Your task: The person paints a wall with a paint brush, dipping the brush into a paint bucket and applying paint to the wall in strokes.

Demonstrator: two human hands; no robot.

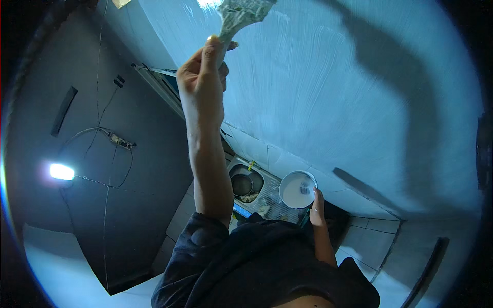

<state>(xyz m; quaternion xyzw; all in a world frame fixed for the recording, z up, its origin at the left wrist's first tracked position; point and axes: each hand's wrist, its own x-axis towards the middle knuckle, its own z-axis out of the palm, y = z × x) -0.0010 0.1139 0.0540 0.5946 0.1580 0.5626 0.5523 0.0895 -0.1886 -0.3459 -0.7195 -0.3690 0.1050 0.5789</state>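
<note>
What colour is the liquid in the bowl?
White, in the bowl held by the right hand; head view.

Dark short-sleeved shirt, bare forearms

The left hand [203, 77] is raised high at the upper middle, closed round the handle of a paintbrush [237, 15] whose bristles lie against the wall [334, 92] above it. The right hand [317, 208] sits low, right of centre, gripping the rim of a bowl of paint [298, 189] from below. Just left of the bowl lies a sink [255, 187] with a pot [241, 185] in it, between the 2 forearms. Far left, a lamp [61, 172] hangs on the side wall, with a power strip [121, 140] above and to its right
</note>
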